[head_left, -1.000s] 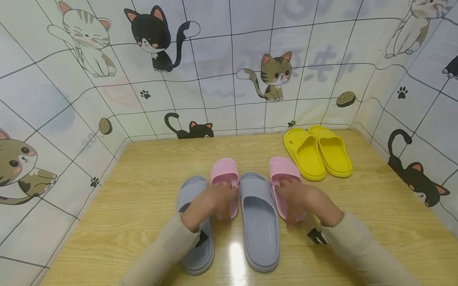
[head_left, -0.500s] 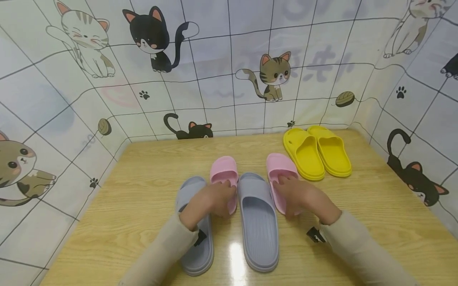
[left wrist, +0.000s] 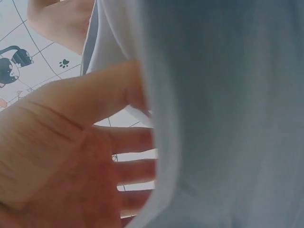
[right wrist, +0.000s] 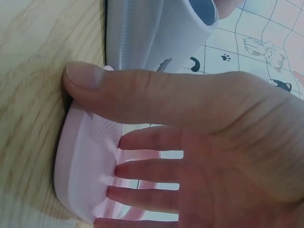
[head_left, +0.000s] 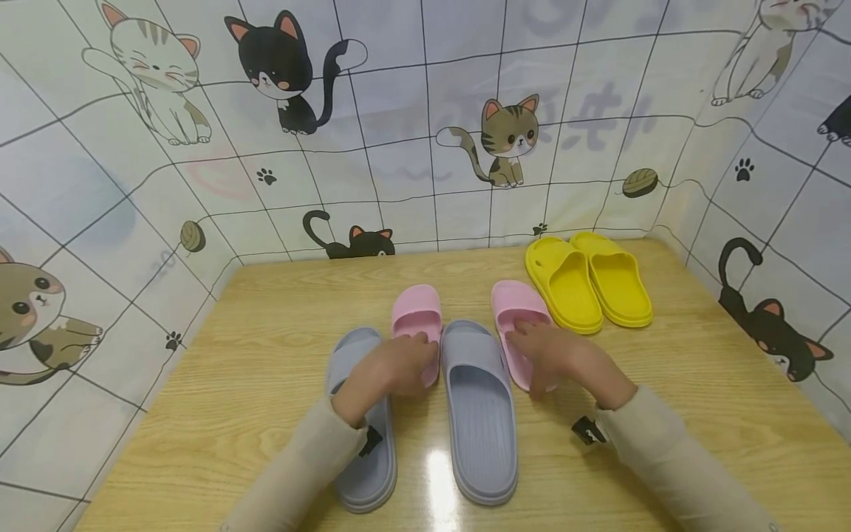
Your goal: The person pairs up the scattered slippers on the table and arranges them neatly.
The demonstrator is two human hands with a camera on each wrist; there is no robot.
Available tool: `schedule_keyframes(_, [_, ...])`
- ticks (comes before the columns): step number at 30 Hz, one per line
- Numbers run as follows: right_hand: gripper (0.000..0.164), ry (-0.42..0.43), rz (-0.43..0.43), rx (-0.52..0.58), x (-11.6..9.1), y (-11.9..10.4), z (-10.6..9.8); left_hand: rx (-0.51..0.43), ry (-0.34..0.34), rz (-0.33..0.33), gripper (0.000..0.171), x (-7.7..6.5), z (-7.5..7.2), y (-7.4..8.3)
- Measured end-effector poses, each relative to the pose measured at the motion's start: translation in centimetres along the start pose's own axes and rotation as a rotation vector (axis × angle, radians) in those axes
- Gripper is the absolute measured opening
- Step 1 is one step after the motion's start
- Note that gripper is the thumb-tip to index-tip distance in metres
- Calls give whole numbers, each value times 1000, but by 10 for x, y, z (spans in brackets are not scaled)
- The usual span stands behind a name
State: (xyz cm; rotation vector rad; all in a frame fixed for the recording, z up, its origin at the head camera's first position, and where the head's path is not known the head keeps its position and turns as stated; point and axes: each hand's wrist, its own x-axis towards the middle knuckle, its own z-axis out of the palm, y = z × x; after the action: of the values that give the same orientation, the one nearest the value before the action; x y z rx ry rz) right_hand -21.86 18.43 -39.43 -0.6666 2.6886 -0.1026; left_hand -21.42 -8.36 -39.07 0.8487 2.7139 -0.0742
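Two pink slippers stand apart, toes away from me: the left pink slipper [head_left: 417,299] between two grey slippers, the right pink slipper [head_left: 518,295] beyond the right grey slipper [head_left: 484,436]. My left hand [head_left: 402,366] reaches over the left grey slipper [head_left: 362,480] and rests in the left pink one. In the left wrist view the grey slipper [left wrist: 232,114] hides the fingertips. My right hand [head_left: 550,351] presses straight fingers [right wrist: 147,168] onto the insole of the pink slipper [right wrist: 71,161], its thumb at the heel end.
A pair of yellow clogs [head_left: 578,295] sits at the back right, close beside the right pink slipper. The wooden tabletop [head_left: 266,414] is bounded at the back and sides by white walls [head_left: 399,170] printed with cats.
Both pink slippers have slid away from me toward the back wall, the right one also slightly left. My hands have moved along with them. The grey slippers and yellow clogs have stayed put.
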Motion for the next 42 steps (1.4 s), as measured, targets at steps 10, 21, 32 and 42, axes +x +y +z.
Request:
schedule_keyframes(10, [96,14,-13,29,2,4,-1,-17,43,26,35,2,-1,-3])
schedule_keyframes(21, [42,136,-99,-85,2,4,2,-51,67,32,27,0,-1,-1])
schedule_keyframes(32, [44,192,-164,-76,4,5,4,-37,100,16,24,-6,8,1])
schedule_keyframes(42, [54,217,-169,-24,7,12,8,50,-62,14,54,-4,10,1])
